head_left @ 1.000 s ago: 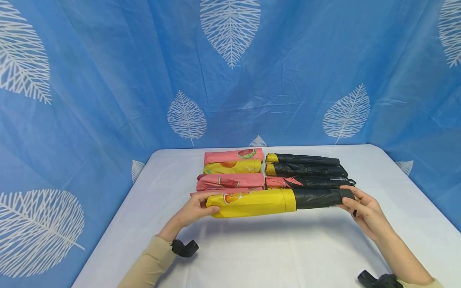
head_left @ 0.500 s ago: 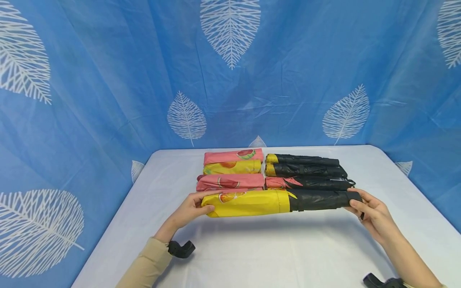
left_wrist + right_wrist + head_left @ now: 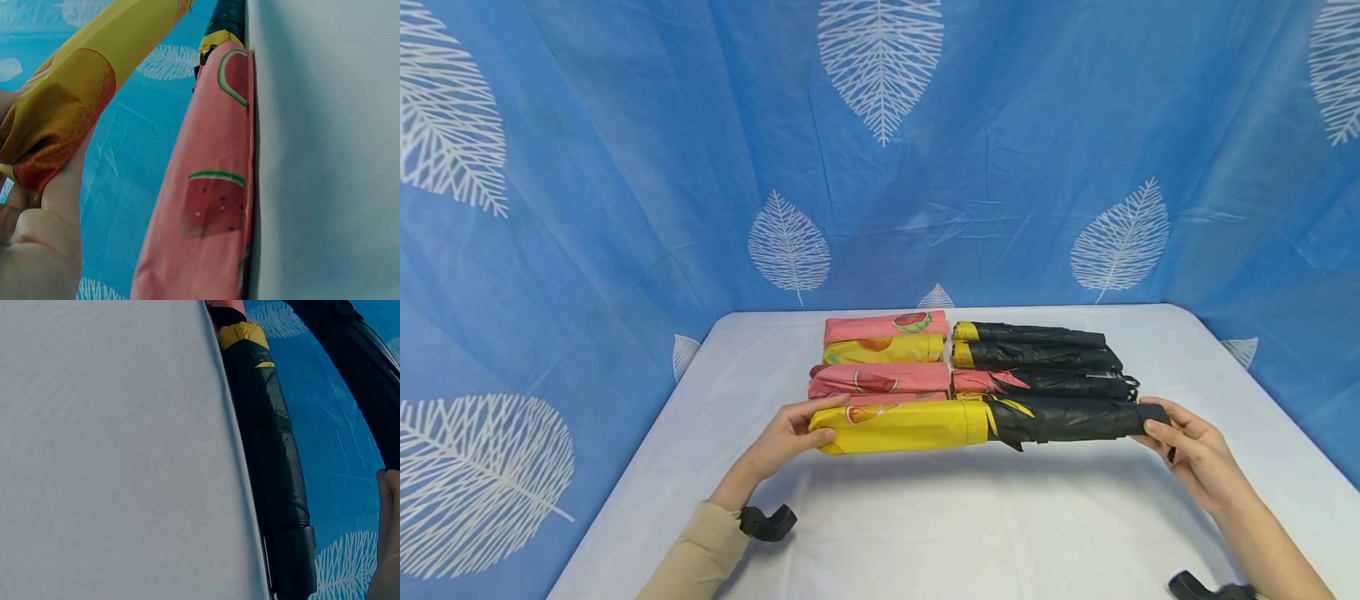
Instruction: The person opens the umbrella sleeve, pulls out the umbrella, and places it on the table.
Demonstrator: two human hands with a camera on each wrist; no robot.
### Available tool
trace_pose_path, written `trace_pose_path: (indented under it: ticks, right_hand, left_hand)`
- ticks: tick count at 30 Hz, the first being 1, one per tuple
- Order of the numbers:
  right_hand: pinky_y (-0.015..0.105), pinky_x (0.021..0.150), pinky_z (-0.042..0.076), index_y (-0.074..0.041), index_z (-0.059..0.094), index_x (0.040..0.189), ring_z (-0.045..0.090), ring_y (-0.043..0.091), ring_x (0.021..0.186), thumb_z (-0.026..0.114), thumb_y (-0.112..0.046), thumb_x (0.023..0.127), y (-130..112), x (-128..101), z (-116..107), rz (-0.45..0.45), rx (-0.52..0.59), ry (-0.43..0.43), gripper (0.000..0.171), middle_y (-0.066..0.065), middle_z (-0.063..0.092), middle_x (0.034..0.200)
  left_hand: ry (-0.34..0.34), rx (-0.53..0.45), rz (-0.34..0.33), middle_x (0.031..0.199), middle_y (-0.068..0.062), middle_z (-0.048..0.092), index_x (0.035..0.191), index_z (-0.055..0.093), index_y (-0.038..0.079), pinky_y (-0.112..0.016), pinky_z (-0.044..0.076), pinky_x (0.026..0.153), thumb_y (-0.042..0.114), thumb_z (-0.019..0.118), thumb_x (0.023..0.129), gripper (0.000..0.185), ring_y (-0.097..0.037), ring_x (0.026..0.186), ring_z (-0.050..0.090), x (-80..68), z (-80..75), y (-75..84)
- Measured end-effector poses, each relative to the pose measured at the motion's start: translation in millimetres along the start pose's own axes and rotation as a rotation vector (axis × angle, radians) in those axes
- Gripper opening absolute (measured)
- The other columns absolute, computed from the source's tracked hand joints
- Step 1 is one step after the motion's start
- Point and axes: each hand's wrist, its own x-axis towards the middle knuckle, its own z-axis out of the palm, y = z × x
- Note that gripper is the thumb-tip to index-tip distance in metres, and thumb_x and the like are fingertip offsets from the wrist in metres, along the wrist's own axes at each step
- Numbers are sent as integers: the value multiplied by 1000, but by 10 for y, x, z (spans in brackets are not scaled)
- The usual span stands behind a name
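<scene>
Since a second ago the two hands have drawn further apart, and more black canopy now shows out of the yellow sleeve (image 3: 902,423). The left hand (image 3: 782,437) grips the closed end of that sleeve, fingers curled over its tip — the left wrist view shows the fingers (image 3: 44,212) bunching the yellow fabric. The right hand (image 3: 1195,454) pinches the black handle end of the folded umbrella (image 3: 1067,418), thumb on top. The umbrella hangs level just above the white bench (image 3: 962,533), in front of the stacked rows and still partly inside the sleeve.

Behind it, on the left, lie empty fruit-printed sleeves — pink ones with watermelon (image 3: 880,380) and a yellow one (image 3: 883,348) between them. To their right lie three more folded black umbrellas (image 3: 1037,358), side by side and touching, two with yellow tips and one with pink. A blue curtain with white leaves (image 3: 880,167) hangs behind and around the bench.
</scene>
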Motion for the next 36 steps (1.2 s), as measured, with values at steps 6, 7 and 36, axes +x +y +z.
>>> trace_pose_path:
  ticks: [6,7,36]
  right_hand:
    - [21,80,50,-6,63,121,65,21,99,31,14,96,12,-19,-65,21,-23,9,45,4,63,115]
    - [18,74,50,-6,63,121,65,21,98,31,14,96,15,-24,-75,25,-26,12,45,3,63,115]
    - [29,39,10,-18,65,119,66,16,94,38,8,98,54,-94,-400,143,-222,91,43,-1,67,107]
  left_hand:
    - [0,-11,-12,130,-13,53,136,50,1,-25,51,68,5,59,93,44,-17,80,55,-48,-26,-65]
    - [0,-14,-16,130,-13,53,136,50,0,-25,51,69,6,59,93,44,-17,81,56,-58,-27,-72]
    - [86,51,-80,111,-2,62,130,55,-1,-20,42,61,8,62,92,40,-9,73,49,-214,-91,-347]
